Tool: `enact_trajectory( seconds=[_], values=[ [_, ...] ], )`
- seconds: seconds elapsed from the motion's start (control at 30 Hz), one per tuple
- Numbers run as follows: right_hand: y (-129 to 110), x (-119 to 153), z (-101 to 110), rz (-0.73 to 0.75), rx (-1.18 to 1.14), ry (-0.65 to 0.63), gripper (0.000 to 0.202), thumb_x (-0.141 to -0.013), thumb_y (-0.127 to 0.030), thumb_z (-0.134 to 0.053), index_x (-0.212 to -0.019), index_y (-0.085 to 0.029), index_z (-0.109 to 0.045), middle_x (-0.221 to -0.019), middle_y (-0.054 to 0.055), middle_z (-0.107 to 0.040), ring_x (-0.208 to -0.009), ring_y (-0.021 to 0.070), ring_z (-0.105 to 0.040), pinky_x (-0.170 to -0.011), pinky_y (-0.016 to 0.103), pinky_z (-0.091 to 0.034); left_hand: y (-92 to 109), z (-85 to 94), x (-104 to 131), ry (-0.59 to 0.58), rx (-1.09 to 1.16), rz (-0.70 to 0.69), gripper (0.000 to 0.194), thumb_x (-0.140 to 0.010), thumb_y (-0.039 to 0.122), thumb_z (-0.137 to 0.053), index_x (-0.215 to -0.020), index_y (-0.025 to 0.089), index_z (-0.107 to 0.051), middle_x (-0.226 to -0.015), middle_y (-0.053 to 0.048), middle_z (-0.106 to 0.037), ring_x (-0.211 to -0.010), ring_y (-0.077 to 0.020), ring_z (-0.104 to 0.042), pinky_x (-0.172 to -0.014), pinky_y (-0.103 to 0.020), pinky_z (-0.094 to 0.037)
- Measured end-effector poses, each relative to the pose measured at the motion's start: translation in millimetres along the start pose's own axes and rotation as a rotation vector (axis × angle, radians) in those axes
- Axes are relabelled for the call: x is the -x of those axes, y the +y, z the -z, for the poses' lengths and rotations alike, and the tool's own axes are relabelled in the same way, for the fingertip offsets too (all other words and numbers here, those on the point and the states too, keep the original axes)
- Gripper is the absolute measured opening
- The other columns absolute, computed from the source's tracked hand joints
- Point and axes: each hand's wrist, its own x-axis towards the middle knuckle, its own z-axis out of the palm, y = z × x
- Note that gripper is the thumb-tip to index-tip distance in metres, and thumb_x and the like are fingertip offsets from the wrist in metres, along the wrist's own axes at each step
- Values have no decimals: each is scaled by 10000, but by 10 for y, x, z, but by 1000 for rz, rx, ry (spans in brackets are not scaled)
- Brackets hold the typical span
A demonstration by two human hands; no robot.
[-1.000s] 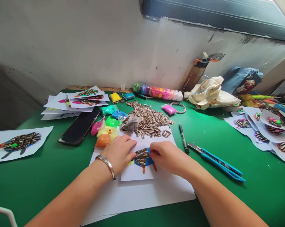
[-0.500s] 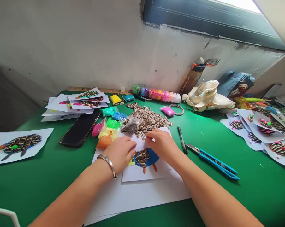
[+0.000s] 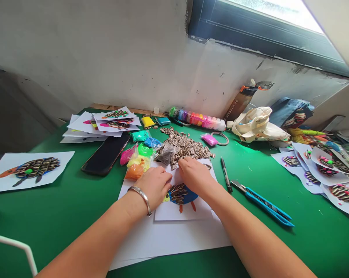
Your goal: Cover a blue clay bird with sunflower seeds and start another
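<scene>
On a small white card [image 3: 174, 214] is a blue clay bird body [image 3: 190, 197] with a yellow head and orange legs. Striped sunflower seeds [image 3: 178, 193] cover its left part. My left hand [image 3: 154, 185], with a silver bangle at the wrist, lies over the card's left side, its fingers loosely stretched and apart. My right hand [image 3: 196, 175] is above the bird at the near edge of a sunflower seed pile [image 3: 188, 146]. Its fingers are bent together, and the fingertips' contents are hidden. White paper sheets [image 3: 168, 239] lie under the card.
Bags of coloured clay [image 3: 135, 170] and a phone [image 3: 106, 154] lie left of the pile. A pen [image 3: 226, 175] and a blue utility knife [image 3: 264, 204] lie right. Finished seed pictures [image 3: 35, 168] sit at both sides. A bottle [image 3: 239, 102] stands by the wall.
The whole view has shifted slightly, so most things appear a little further right. My right hand's fingers have drawn closer together near the pile. My left hand stays on the card.
</scene>
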Motion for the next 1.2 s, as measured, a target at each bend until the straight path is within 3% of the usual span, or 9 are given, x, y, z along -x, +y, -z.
enact_trajectory(
  seconds=[0.1,0.23,0.33,0.4,0.6,0.77,0.9,1.2],
  values=[
    [42,174,70,-33,-48,27,159,-915,-141,-395,-890,-169,-549,-830,55,-589,-711,157,-507,-600,257,-329,4,4,-5,2,12,6,263,-876,243,-413,-968,186,-654,-987,-97,-609,-958,-245,-553,-844,-382,-445],
    [122,544,159,-33,-498,103,184,-937,-201,-381,-857,-207,-546,-767,-1,-590,-691,130,-504,-628,232,-375,0,-12,-2,-4,29,8,260,-877,255,-422,-978,189,-652,-1000,-93,-605,-971,-246,-544,-850,-386,-442],
    [142,753,169,-26,-809,-21,186,-902,-160,-416,-824,-200,-580,-692,-13,-610,-666,125,-539,-630,228,-400,-17,-39,0,13,41,-2,251,-873,259,-437,-982,186,-651,-996,-92,-605,-972,-244,-542,-858,-386,-440],
    [132,812,161,-43,-880,-98,200,-878,-135,-430,-838,-200,-615,-691,-12,-628,-657,127,-548,-617,230,-401,-30,-57,-2,33,52,-6,242,-870,264,-448,-983,192,-649,-995,-86,-606,-970,-237,-541,-863,-379,-439],
    [91,776,126,-33,-805,-146,259,-835,-97,-456,-781,-221,-677,-671,-23,-610,-616,114,-505,-564,213,-357,-34,-66,-4,41,56,-9,231,-867,268,-454,-973,201,-648,-989,-80,-608,-966,-234,-544,-862,-372,-441],
    [85,771,-9,24,-743,5,230,-827,-94,-494,-821,-228,-681,-668,-17,-589,-629,118,-522,-593,210,-376,-12,-36,-7,19,56,-5,235,-864,270,-460,-984,192,-647,-999,-88,-606,-976,-241,-543,-871,-377,-436],
    [104,787,-78,47,-640,29,224,-843,-101,-501,-835,-230,-683,-713,-8,-574,-627,112,-511,-585,210,-363,-16,-40,-8,30,53,-6,232,-861,275,-464,-981,198,-647,-993,-85,-607,-972,-241,-542,-865,-376,-435],
    [100,806,71,69,-538,-31,278,-853,-78,-471,-859,-232,-702,-752,10,-575,-681,125,-515,-601,210,-374,-37,-68,0,51,54,-11,224,-864,286,-459,-966,212,-645,-964,-69,-603,-947,-230,-541,-839,-363,-438]
  ],
)
